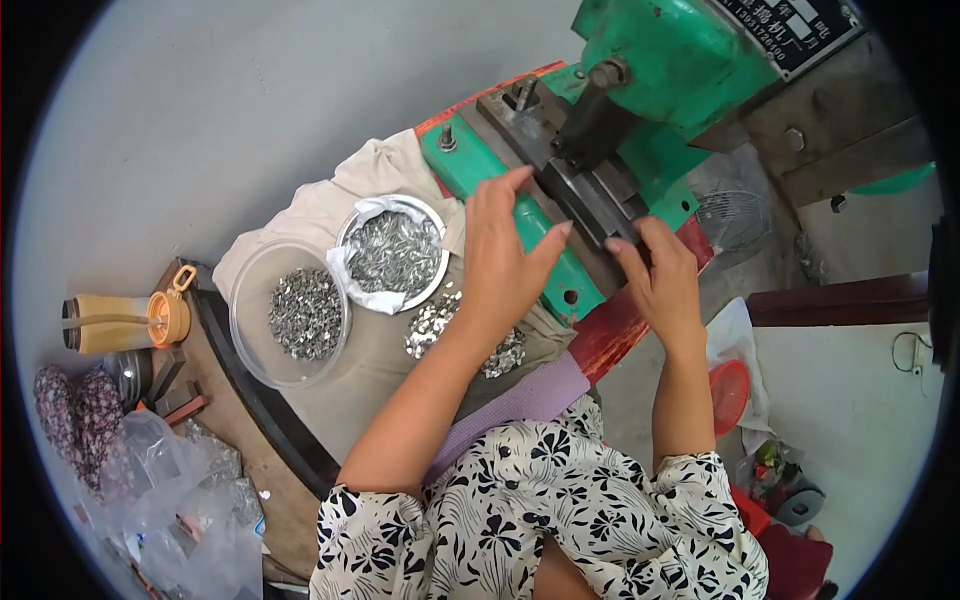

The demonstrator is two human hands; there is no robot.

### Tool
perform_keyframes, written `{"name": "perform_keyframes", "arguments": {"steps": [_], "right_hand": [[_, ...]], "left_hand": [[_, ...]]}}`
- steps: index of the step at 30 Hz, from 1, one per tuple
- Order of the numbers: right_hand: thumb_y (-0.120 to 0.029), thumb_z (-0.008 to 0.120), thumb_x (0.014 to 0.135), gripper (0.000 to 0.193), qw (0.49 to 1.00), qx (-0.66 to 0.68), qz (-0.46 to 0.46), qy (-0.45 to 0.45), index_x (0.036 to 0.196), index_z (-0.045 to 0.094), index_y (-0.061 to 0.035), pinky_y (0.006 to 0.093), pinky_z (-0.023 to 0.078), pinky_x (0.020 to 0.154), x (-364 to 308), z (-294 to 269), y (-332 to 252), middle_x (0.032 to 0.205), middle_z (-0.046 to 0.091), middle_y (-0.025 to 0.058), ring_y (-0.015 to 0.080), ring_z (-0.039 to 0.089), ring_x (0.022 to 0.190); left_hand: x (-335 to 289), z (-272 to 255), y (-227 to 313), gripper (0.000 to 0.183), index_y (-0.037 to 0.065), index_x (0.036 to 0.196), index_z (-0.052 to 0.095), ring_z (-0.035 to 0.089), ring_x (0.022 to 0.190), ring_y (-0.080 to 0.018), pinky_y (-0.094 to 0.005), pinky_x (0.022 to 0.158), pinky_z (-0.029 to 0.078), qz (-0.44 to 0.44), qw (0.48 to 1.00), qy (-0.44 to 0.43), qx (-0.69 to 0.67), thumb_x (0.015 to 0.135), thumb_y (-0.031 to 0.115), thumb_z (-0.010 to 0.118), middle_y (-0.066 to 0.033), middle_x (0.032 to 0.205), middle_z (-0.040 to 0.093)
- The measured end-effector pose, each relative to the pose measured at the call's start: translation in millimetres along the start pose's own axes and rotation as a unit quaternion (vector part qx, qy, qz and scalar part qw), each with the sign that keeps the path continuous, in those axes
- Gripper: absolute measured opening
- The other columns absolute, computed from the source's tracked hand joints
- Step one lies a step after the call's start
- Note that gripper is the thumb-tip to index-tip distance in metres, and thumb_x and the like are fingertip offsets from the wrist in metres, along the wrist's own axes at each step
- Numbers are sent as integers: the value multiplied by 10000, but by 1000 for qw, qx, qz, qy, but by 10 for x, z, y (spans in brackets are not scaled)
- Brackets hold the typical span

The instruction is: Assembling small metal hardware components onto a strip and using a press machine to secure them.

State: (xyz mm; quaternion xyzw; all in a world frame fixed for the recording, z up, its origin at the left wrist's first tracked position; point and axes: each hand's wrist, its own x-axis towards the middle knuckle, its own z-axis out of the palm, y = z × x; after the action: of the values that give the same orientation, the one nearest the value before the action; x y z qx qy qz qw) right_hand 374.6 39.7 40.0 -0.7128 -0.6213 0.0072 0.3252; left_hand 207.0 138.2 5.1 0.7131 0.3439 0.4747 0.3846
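Observation:
A green bench press (660, 65) stands ahead of me, its dark ram (590, 130) coming down over a long dark steel die (580, 195). My left hand (500, 240) reaches over the left side of the die, thumb and fingers spread. Its fingertips are near the die's edge, and no object shows in them. At the die's near right end is my right hand (660, 280), with thumb and forefinger apart and bent around the corner. Whether a tiny piece lies under its fingertips I cannot make out. Below my left wrist lies a pile of small shiny metal pieces (432, 325), partly hidden by my forearm.
Left of the press, a clear plastic tub (245, 340) and a paper-lined round bowl (440, 265) hold small metal parts on a beige cloth (350, 170). Farther left are a yellow bottle (115, 322) and plastic bags (180, 480). A red basin (730, 393) sits low on the right.

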Motion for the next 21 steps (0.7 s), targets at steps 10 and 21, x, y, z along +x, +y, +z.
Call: {"name": "perform_keyframes", "arguments": {"steps": [10, 21], "right_hand": [[-136, 681, 895, 238, 998, -37, -18, 41, 1031, 608, 44, 382, 517, 701, -954, -420, 145, 952, 622, 201, 353, 639, 821], [-42, 730, 844, 249, 927, 306, -100, -193, 1051, 611, 29, 322, 507, 668, 189, 372, -1064, 912, 645, 141, 203, 634, 745]], "left_hand": [[-416, -600, 412, 283, -18, 1227, 605, 652, 976, -191, -316, 853, 524, -151, 948, -189, -207, 981, 122, 601, -115, 1126, 618], [-232, -1936, 473, 304, -13, 1219, 683, 626, 877, -116, -253, 763, 515, -166, 952, -221, -131, 918, -6, 636, -57, 1026, 666]]}}
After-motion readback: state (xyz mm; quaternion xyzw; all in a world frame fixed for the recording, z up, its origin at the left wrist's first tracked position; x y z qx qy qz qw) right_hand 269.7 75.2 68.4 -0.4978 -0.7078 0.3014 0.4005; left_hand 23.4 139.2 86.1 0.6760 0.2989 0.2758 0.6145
